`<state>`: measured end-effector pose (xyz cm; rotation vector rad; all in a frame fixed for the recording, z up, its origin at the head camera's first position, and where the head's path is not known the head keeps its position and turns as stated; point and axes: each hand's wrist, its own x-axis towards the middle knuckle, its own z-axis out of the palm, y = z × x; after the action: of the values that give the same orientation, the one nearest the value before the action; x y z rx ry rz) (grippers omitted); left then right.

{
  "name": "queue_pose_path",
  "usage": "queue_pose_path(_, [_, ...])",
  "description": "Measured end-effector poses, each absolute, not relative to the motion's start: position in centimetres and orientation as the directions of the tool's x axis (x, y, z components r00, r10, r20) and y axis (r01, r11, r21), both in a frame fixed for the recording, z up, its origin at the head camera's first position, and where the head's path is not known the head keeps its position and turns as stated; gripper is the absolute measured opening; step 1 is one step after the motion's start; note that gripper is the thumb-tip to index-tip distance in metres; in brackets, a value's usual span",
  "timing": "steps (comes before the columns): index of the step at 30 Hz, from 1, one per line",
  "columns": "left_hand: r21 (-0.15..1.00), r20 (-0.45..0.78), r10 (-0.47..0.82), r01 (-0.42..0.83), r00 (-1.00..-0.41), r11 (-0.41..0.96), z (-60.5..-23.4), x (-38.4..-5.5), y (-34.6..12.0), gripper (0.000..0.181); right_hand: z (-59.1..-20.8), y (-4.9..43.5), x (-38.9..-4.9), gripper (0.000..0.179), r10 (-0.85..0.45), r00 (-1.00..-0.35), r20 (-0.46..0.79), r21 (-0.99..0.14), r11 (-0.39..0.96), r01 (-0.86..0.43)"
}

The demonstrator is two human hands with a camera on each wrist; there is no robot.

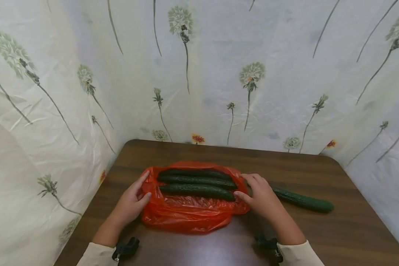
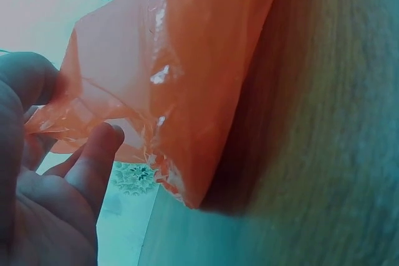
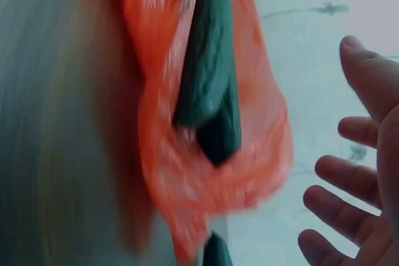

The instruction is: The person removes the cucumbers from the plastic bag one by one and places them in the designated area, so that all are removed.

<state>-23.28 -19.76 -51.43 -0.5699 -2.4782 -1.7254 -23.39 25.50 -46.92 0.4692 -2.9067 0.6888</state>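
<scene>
A red plastic bag (image 1: 189, 220) lies on the table with its mouth spread, and three dark green cucumbers (image 1: 197, 190) lie side by side inside it. At the bag's left end, my left hand (image 1: 131, 201) holds its edge; the left wrist view shows the bag's gathered film (image 2: 93, 119) running between thumb and fingers. My right hand (image 1: 261, 195) is by the bag's right end. In the right wrist view its fingers (image 3: 349, 175) are spread and apart from the bag, with nothing in them. Another cucumber (image 1: 306, 201) lies on the table beyond the right hand.
The brown wooden table (image 1: 345, 236) has rounded far corners. Pale curtain-like sheeting (image 1: 212, 74) with a dandelion print hangs behind it and along both sides. Black straps with mounts (image 1: 126, 248) sit at both wrists, next to light sleeves.
</scene>
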Motion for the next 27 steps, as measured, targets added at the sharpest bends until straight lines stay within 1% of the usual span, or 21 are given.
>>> queue_pose_path(6, [0.891, 0.262, 0.261, 0.337, -0.929, 0.305, -51.6, -23.4, -19.8, 0.075, -47.3, 23.1, -23.8, 0.068, -0.295, -0.936, 0.193, -0.427, 0.833, -0.351])
queue_pose_path(14, [0.895, 0.249, 0.266, 0.326, -0.931, 0.304, -51.5, -23.4, -19.9, 0.074, -47.3, 20.6, -24.3, 0.069, -0.322, -0.934, 0.158, -0.413, 0.837, -0.358])
queue_pose_path(18, [0.898, 0.247, 0.271, 0.324, -0.930, 0.296, -51.3, -23.2, -19.9, 0.074, -47.5, 19.3, -24.6, 0.067, -0.320, -0.936, 0.147, -0.412, 0.840, -0.353])
queue_pose_path(27, [0.896, 0.248, 0.276, 0.328, -0.929, 0.300, -51.3, -23.1, -19.8, 0.074, -48.1, 17.0, -25.1, 0.064, -0.305, -0.949, 0.078, -0.461, 0.833, -0.306])
